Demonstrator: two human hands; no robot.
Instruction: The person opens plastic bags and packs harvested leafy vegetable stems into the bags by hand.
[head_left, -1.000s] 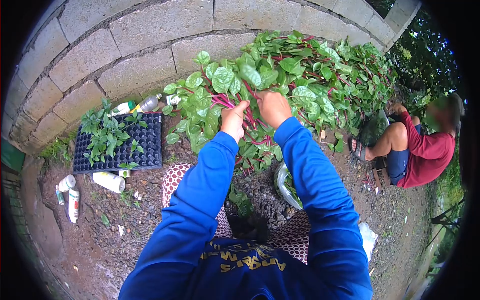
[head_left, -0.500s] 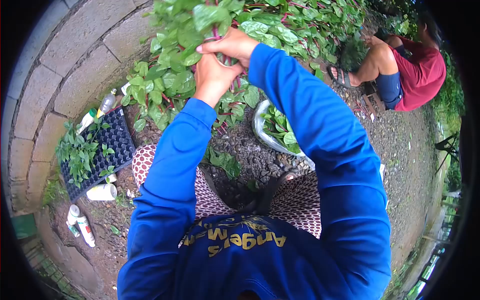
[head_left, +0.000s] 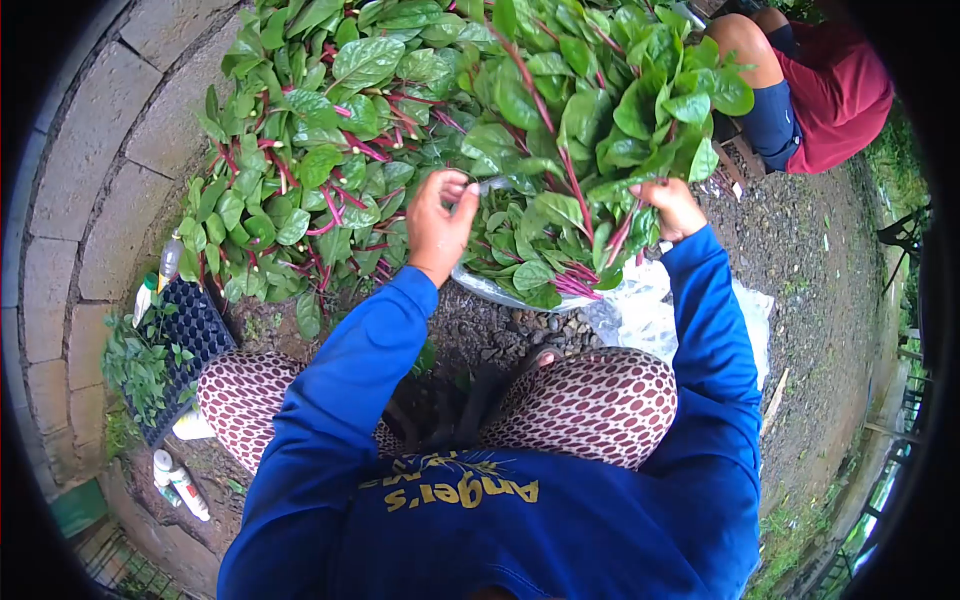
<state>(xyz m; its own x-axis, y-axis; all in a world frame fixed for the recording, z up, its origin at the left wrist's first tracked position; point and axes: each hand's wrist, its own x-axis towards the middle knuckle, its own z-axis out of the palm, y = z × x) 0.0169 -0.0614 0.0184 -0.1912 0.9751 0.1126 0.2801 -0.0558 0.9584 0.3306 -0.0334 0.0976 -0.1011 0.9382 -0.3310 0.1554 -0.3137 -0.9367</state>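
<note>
My right hand (head_left: 672,208) is closed around the red stems of a large bunch of leafy greens (head_left: 570,110), which stands up over a clear plastic bag (head_left: 480,287). My left hand (head_left: 440,222) is at the bag's left rim, thumb and fingers pinched together; what they hold is too small to be sure of, perhaps the bag's edge. More cut greens with red stems lie inside the bag. A big heap of the same greens (head_left: 320,150) lies on the ground to the left of the bag.
Another person in a red shirt (head_left: 835,95) sits at the upper right. A black seedling tray (head_left: 200,330) and white bottles (head_left: 188,493) lie at the left, near a concrete block wall (head_left: 95,190). Crumpled clear plastic (head_left: 640,312) lies right of the bag.
My hands have moved apart and down from the heap to the bag, with the bunch now in my right hand. The view has shifted right, and more of the bag shows.
</note>
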